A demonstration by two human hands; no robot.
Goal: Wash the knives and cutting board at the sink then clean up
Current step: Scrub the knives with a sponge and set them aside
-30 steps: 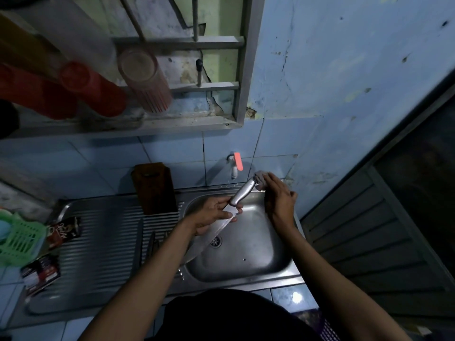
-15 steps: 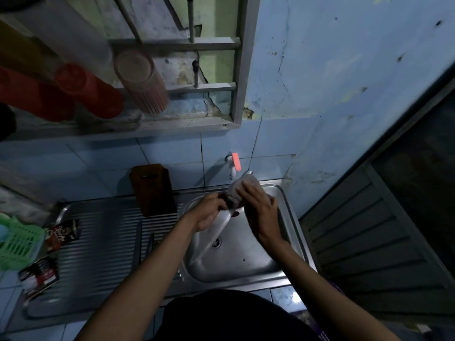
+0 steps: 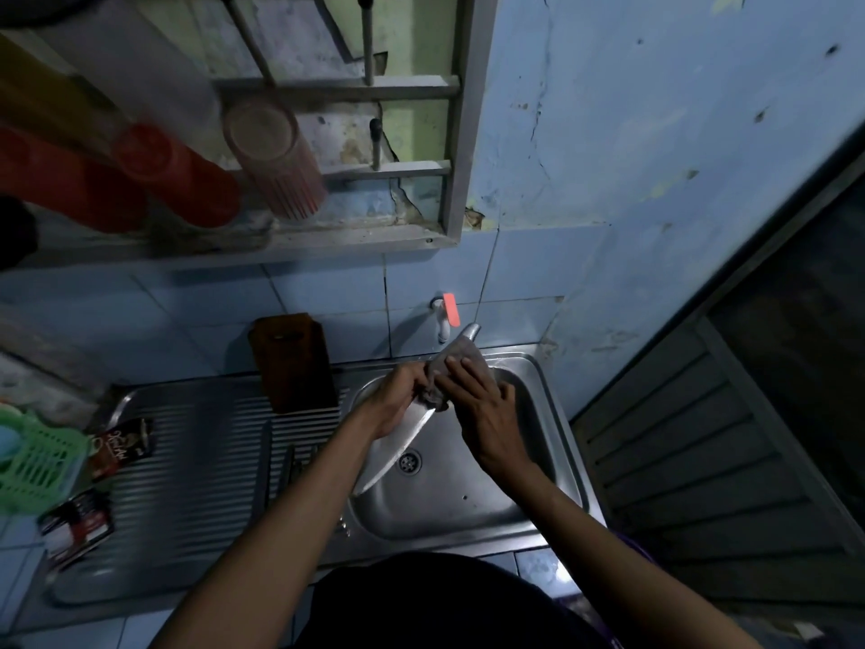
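Note:
Over the steel sink (image 3: 552,442) I hold a large steel knife (image 3: 398,442), blade pointing down-left toward the drain, handle tip up near the tap. My left hand (image 3: 398,400) grips the knife where the blade meets the handle. My right hand (image 3: 477,405) wraps a grey scrub cloth (image 3: 461,358) round the handle. A dark wooden cutting board (image 3: 292,363) stands upright against the tiled wall, left of the basin. Other knives (image 3: 281,466) lie dimly on the ribbed drainboard.
A tap (image 3: 442,316) with an orange handle sits on the wall above the basin. Sachets (image 3: 121,447) and a green basket (image 3: 37,461) lie at the drainboard's left end. Red cups (image 3: 178,175) sit on a shelf above. A slatted door (image 3: 725,461) is on the right.
My right hand slid the cloth from the handle's far end down toward the blade, and sits again around the handle. The knife stays over the basin in my left hand.

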